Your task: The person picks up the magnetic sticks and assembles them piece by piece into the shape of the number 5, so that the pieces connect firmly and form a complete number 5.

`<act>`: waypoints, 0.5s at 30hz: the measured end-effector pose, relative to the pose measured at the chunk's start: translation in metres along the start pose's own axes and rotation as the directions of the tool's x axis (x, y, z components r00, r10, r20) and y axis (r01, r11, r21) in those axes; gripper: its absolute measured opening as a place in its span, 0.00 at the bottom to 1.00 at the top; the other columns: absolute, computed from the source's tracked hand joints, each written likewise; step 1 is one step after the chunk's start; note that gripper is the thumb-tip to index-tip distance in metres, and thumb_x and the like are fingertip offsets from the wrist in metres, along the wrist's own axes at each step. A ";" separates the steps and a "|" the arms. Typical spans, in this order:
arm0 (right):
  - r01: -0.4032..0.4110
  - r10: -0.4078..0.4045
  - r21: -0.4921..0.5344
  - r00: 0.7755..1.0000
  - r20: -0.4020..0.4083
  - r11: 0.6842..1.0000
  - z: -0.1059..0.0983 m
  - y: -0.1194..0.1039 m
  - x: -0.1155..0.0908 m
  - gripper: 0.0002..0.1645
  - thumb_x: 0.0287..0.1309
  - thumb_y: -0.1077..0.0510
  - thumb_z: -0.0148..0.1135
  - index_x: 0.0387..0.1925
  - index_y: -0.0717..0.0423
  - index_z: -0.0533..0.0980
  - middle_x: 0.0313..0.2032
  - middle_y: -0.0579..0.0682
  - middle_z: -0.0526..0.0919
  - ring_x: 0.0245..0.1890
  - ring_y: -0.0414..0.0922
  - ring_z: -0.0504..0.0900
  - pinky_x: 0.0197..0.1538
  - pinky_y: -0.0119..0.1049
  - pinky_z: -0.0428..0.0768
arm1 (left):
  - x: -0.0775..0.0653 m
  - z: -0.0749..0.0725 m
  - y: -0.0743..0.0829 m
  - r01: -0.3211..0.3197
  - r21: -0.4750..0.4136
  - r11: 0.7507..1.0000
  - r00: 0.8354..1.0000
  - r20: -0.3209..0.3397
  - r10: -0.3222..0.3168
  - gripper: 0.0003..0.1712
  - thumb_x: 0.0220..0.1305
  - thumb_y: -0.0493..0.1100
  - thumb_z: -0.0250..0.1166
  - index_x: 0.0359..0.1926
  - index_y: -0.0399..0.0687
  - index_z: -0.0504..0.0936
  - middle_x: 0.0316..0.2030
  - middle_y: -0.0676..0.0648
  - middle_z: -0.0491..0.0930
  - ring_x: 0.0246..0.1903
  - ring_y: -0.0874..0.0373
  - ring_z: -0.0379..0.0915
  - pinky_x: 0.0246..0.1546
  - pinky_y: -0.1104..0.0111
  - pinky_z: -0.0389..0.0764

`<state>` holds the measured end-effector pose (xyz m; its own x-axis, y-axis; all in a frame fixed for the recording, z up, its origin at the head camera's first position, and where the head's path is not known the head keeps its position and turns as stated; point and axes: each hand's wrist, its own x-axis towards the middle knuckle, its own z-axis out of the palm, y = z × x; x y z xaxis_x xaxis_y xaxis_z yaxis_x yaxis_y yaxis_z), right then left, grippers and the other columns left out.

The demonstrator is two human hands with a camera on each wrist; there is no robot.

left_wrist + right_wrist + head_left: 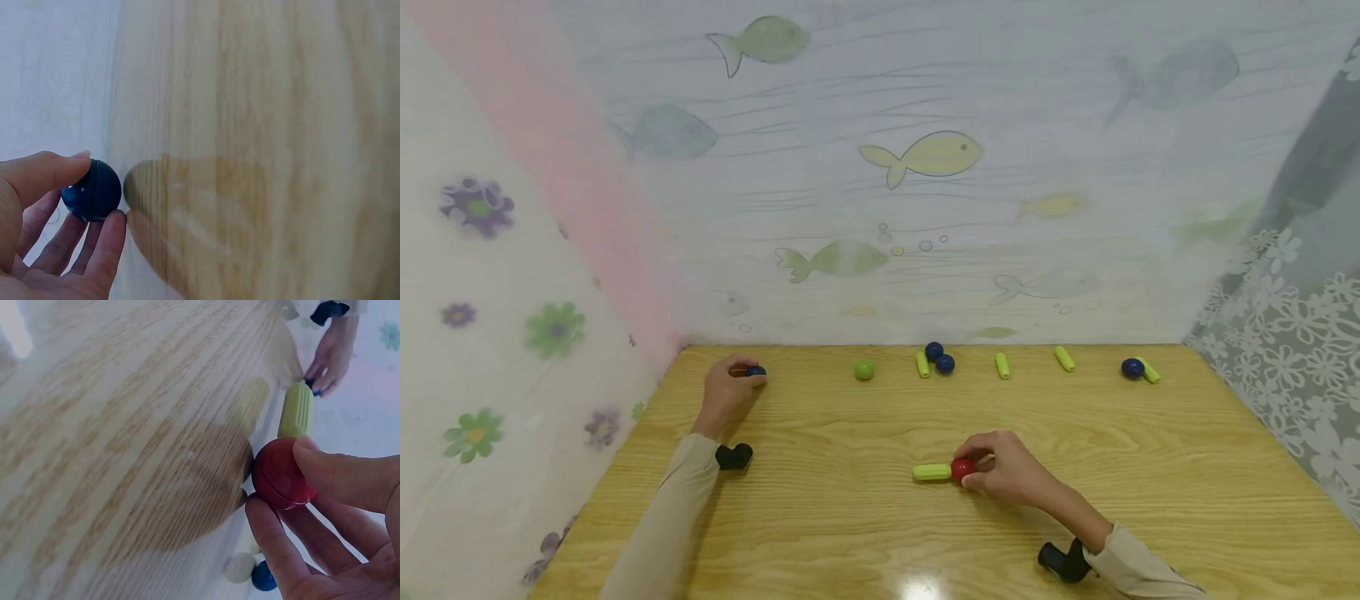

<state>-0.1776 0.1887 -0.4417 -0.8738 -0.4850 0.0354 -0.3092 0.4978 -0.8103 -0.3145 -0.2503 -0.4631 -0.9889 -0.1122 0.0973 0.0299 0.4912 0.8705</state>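
My left hand [727,392] is at the back left of the wooden table, thumb and fingers pinching a dark blue ball [94,190] that has a seam round it. Nearer the front, right of the middle, my right hand [1009,471] pinches a glossy red ball [962,470] between thumb and fingers. A ribbed yellow-green rod [932,472] lies end-on against the red ball's left side. In the right wrist view the rod [296,411] extends from the far side of the red ball [281,475], in line with it.
Along the table's back edge lie a green ball [864,369], a rod [922,364] beside two blue balls [945,364], and two separate rods [1002,366]. Farther right, another blue ball [1132,368] sits against a rod [1150,371]. Fish-patterned fabric [925,275] rises behind the table.
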 end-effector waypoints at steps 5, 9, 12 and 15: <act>0.006 -0.006 -0.014 1.000 0.012 1.000 -0.001 0.000 0.002 0.14 0.47 0.69 0.70 0.40 0.64 0.80 0.39 0.55 0.82 0.39 0.51 0.81 0.37 0.32 0.81 | -0.010 -0.006 0.005 -0.008 -0.025 1.000 0.999 0.033 0.009 0.20 0.59 0.38 0.67 0.52 0.36 0.77 0.52 0.36 0.74 0.51 0.43 0.71 0.50 0.54 0.74; 0.004 -0.004 -0.021 1.000 0.022 1.000 -0.001 0.002 0.002 0.14 0.48 0.68 0.70 0.40 0.63 0.80 0.39 0.54 0.82 0.39 0.51 0.81 0.38 0.32 0.81 | -0.020 -0.006 0.012 -0.010 -0.053 0.999 0.995 0.097 0.015 0.21 0.59 0.39 0.67 0.53 0.37 0.77 0.52 0.37 0.74 0.51 0.43 0.72 0.49 0.54 0.75; 0.002 -0.001 -0.014 1.000 0.027 1.000 -0.001 0.002 0.001 0.14 0.48 0.68 0.70 0.40 0.63 0.80 0.39 0.54 0.82 0.39 0.51 0.81 0.37 0.33 0.82 | -0.028 -0.003 0.018 -0.020 -0.071 0.997 0.990 0.140 0.029 0.22 0.60 0.39 0.67 0.54 0.36 0.76 0.54 0.37 0.73 0.52 0.43 0.71 0.48 0.55 0.76; 0.001 -0.001 0.002 1.000 0.029 1.000 -0.001 0.002 0.000 0.15 0.48 0.67 0.70 0.40 0.63 0.80 0.39 0.55 0.82 0.39 0.51 0.81 0.37 0.33 0.82 | -0.038 0.001 0.026 -0.048 -0.059 0.997 0.986 0.159 0.056 0.22 0.60 0.40 0.67 0.54 0.36 0.76 0.53 0.37 0.73 0.52 0.43 0.70 0.47 0.55 0.77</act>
<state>-0.1789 0.1906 -0.4430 -0.8621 -0.5063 0.0197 -0.3097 0.4959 -0.8113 -0.2767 -0.2327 -0.4447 -0.9962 0.0549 0.0681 0.0855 0.4444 0.8918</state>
